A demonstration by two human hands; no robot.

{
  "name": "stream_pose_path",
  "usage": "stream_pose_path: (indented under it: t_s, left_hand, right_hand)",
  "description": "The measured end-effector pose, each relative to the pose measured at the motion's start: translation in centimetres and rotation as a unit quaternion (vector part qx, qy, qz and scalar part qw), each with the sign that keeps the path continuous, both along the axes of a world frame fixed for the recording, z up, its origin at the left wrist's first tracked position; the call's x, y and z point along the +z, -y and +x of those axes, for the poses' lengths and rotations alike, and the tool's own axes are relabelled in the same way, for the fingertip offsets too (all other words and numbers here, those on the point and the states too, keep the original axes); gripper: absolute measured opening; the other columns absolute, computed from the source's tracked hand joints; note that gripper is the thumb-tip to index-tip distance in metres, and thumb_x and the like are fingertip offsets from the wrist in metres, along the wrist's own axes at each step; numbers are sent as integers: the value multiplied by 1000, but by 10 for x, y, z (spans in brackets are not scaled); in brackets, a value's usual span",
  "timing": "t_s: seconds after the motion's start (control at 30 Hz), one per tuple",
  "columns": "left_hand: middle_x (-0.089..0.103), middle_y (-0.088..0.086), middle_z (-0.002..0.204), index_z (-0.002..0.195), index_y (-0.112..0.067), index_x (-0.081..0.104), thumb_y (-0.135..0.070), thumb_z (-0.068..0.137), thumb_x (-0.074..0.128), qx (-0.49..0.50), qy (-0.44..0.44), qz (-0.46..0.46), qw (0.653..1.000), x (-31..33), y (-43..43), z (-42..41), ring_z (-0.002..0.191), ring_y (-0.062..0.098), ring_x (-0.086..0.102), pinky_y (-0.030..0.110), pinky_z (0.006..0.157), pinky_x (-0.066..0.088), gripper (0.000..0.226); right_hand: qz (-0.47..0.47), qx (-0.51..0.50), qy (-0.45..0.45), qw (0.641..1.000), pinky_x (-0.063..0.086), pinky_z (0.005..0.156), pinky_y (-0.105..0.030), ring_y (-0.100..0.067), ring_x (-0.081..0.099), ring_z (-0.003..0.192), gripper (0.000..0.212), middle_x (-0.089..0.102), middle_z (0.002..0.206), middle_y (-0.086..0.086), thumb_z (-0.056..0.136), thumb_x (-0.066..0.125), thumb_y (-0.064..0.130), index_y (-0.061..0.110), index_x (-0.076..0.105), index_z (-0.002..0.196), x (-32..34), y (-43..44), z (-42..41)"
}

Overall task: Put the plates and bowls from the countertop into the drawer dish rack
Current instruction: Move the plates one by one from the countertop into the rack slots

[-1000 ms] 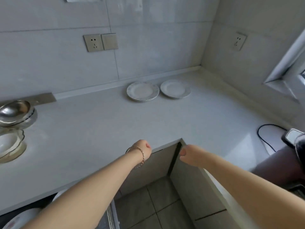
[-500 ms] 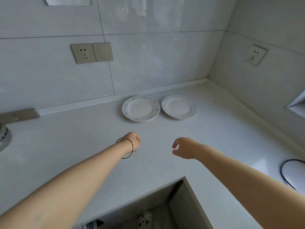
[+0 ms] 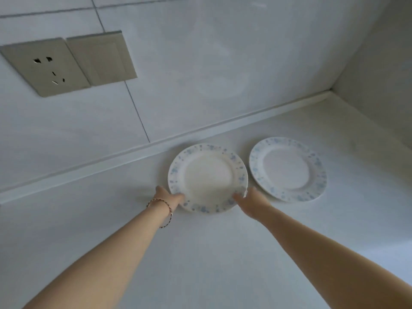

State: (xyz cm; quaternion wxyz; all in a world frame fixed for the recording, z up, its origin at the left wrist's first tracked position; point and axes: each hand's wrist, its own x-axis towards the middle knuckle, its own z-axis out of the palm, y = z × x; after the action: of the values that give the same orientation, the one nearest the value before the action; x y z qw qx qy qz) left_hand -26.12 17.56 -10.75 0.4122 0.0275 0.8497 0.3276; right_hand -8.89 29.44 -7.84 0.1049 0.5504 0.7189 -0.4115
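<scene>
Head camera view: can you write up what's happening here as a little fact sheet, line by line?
place: white countertop in a tiled wall corner
left plate: blue-speckled rim, face up, gripped at its near rim by both hands
left hand: thumb over the near-left rim; bracelet on the wrist
right hand: thumb over the near-right rim
right plate: same pattern, lies flat to the right, no hand grips it
wall: socket and switch plate, upper left
drawer dish rack: not in view
</scene>
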Motion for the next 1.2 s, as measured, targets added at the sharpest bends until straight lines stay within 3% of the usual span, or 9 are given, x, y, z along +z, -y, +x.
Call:
stream_pose_path:
  t_s: [0.07, 0.23, 0.4, 0.5, 0.63, 0.73, 0.9, 1.03, 1.2]
  left_hand:
    - [57, 19, 122, 118, -4, 40, -7, 74, 70, 44, 29, 57, 997, -13, -9, -9, 99, 32, 60, 41, 80, 55, 54]
    - [57, 17, 116, 133, -6, 37, 12, 77, 65, 73, 59, 134, 987, -25, -13, -14, 95, 29, 55, 48, 74, 53, 65]
    - [55, 21, 127, 133, -7, 37, 15, 76, 65, 71, 79, 129, 986, -14, 1, -6, 96, 34, 57, 53, 79, 52, 67]
    - [57, 22, 119, 132, -8, 37, 15, 76, 65, 78, 93, 115, 986, -5, 23, 15, 93, 36, 59, 49, 70, 54, 67]
    - [55, 15, 108, 120, -10, 39, 17, 73, 67, 97, 80, 113, 986, 17, 57, 54, 91, 35, 58, 36, 41, 55, 61]
    - [56, 9, 96, 106, -8, 38, 20, 72, 66, 117, 80, 138, 980, 43, 95, 99, 92, 33, 56, 39, 47, 53, 52]
    - [56, 14, 101, 90, -8, 43, 19, 71, 67, 184, 41, 189, 964, 74, 172, 179, 89, 32, 58, 29, 36, 53, 41]
    - [61, 17, 109, 112, -1, 45, 16, 67, 72, 234, 17, 188, 954, 85, 251, 232, 90, 32, 62, 30, 40, 56, 55]
    - [65, 18, 110, 114, 1, 50, 13, 63, 75, 270, 12, 155, 950, 95, 353, 281, 92, 32, 66, 36, 51, 60, 59]
  right_hand:
    - [-45, -105, -51, 992, 53, 75, -34, -25, 62, 88, 53, 62, 116, -11, 85, 60, 27, 2, 47, 129, -21, -13, -14]
    - [-94, -238, -126, 959, 53, 92, -48, -34, 61, 108, 57, 60, 120, -16, 72, 74, 2, 1, 50, 123, -45, -25, -20]
    - [-105, -232, -151, 955, 54, 90, -48, -34, 65, 96, 50, 65, 105, -16, 72, 74, 0, 0, 54, 119, -41, -9, 2]
    - [-104, -203, -158, 961, 55, 87, -48, -35, 66, 92, 45, 65, 101, -16, 74, 72, 0, -2, 54, 116, -33, 8, 24]
    - [-79, -148, -160, 973, 55, 86, -47, -37, 66, 96, 44, 68, 104, -19, 73, 72, 3, -1, 56, 113, -9, 29, 58]
    - [-68, -86, -176, 978, 56, 83, -51, -37, 68, 86, 41, 69, 96, -18, 73, 72, 3, -1, 57, 111, 21, 52, 92]
    - [-42, 17, -202, 978, 55, 81, -53, -40, 68, 85, 41, 68, 98, -23, 75, 70, 0, -3, 55, 113, 67, 105, 143]
    - [-28, 84, -204, 975, 57, 80, -52, -41, 68, 87, 40, 69, 101, -25, 76, 71, 1, -4, 56, 112, 86, 166, 179]
    - [-44, 160, -185, 969, 57, 82, -48, -35, 68, 86, 42, 70, 102, -18, 78, 71, 6, 0, 56, 117, 90, 252, 204]
